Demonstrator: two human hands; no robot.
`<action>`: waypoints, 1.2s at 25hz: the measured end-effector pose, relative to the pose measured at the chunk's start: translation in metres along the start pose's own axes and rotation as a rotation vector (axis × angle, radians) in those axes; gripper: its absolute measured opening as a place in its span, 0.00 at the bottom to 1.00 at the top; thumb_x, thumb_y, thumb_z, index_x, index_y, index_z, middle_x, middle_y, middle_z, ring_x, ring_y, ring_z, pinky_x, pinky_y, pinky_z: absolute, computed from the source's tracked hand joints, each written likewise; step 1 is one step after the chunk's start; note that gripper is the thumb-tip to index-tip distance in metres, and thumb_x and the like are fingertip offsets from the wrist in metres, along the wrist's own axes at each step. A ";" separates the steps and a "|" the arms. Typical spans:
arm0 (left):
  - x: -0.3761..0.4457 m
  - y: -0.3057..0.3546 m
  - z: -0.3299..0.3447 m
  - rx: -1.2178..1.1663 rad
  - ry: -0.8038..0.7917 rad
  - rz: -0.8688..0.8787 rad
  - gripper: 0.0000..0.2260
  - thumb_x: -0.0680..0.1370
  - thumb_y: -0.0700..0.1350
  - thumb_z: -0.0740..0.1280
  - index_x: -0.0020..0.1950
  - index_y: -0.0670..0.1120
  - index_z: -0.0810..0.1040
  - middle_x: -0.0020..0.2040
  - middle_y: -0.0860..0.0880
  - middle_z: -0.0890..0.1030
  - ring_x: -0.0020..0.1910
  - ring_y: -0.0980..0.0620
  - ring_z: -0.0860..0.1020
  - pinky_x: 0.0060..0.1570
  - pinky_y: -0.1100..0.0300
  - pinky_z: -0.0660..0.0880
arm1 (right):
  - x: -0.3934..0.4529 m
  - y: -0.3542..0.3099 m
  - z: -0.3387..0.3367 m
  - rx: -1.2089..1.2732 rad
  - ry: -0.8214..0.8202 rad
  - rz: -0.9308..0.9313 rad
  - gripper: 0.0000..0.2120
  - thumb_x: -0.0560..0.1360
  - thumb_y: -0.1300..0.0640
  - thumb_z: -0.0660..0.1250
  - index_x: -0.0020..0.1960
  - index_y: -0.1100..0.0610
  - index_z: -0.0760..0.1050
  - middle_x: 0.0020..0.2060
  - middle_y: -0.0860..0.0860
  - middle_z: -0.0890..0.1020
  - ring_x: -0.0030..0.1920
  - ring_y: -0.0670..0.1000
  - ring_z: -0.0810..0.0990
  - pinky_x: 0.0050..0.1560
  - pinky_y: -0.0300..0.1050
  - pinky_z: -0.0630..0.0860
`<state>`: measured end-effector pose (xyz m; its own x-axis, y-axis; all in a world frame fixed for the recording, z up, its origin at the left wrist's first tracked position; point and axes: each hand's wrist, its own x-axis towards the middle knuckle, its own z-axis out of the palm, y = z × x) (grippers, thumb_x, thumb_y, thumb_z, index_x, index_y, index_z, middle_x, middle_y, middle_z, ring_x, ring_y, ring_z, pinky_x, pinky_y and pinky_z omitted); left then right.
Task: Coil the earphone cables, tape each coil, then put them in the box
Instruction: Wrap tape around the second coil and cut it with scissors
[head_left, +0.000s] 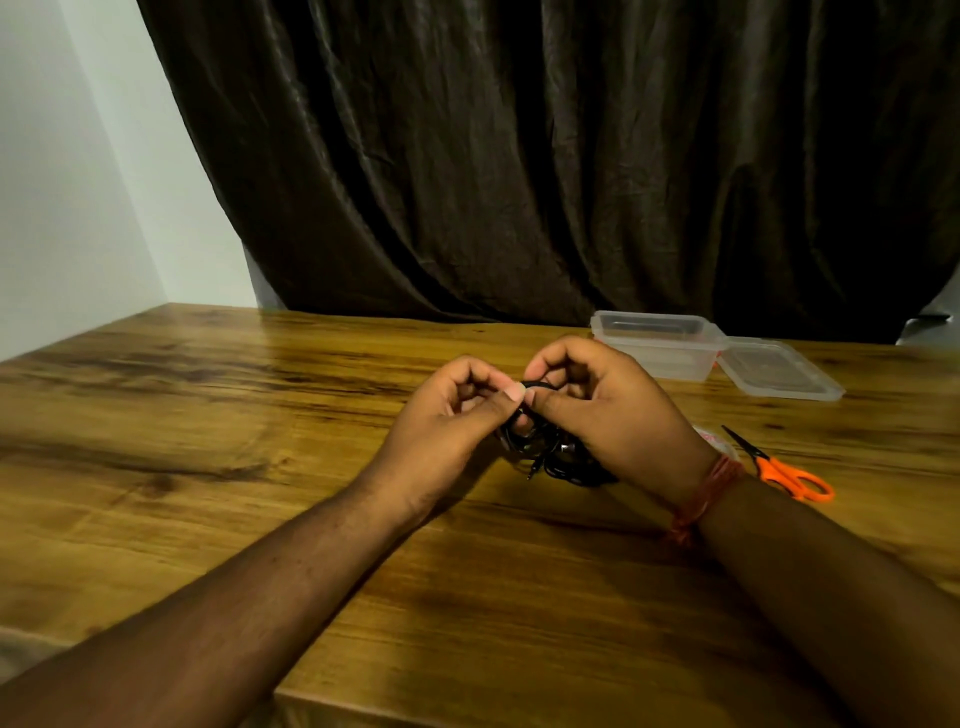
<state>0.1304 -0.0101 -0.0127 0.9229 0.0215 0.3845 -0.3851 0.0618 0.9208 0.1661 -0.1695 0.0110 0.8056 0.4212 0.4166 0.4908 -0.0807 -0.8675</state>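
Both hands meet over the middle of the table (208, 467). Left hand (447, 415) and right hand (597, 410) each pinch black cable (535, 387) between thumb and fingers, fingers curled; a loop shows between the thumbs. The rest of the cable hangs tangled below the hands to the table, plug end loose. Looks like early coiling or untangling: no finished coil visible, no tape on anything. Just right of the right wrist, something pale, maybe the tape roll (709, 434), mostly hidden, can't confirm. Scissors (779, 470) beside it, untouched. Further back, box (657, 345) open, appears empty, lid (782, 369) lying beside it. Coiling, taping and boxing all seem left.
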 end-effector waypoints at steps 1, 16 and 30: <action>0.000 0.001 0.001 0.030 0.004 0.014 0.03 0.77 0.35 0.67 0.49 0.42 0.77 0.41 0.45 0.83 0.42 0.52 0.82 0.45 0.61 0.80 | 0.000 -0.001 0.000 0.013 -0.004 0.005 0.09 0.75 0.70 0.67 0.48 0.57 0.75 0.37 0.51 0.80 0.36 0.45 0.82 0.37 0.35 0.78; 0.000 0.004 -0.002 -0.035 -0.024 -0.001 0.06 0.79 0.32 0.63 0.49 0.42 0.75 0.36 0.51 0.82 0.35 0.56 0.81 0.37 0.63 0.77 | 0.000 0.001 -0.004 0.043 -0.072 0.080 0.09 0.75 0.70 0.67 0.50 0.59 0.76 0.40 0.55 0.81 0.41 0.54 0.83 0.43 0.45 0.80; 0.002 -0.001 -0.003 -0.166 -0.014 -0.133 0.04 0.80 0.37 0.62 0.48 0.43 0.75 0.38 0.45 0.83 0.42 0.48 0.82 0.46 0.54 0.77 | 0.001 0.001 -0.006 0.257 0.032 0.128 0.07 0.75 0.71 0.66 0.48 0.62 0.76 0.40 0.64 0.83 0.41 0.61 0.83 0.49 0.52 0.82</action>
<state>0.1330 -0.0069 -0.0130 0.9649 -0.0118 0.2622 -0.2528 0.2267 0.9406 0.1691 -0.1742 0.0120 0.8674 0.3937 0.3045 0.2879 0.1022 -0.9522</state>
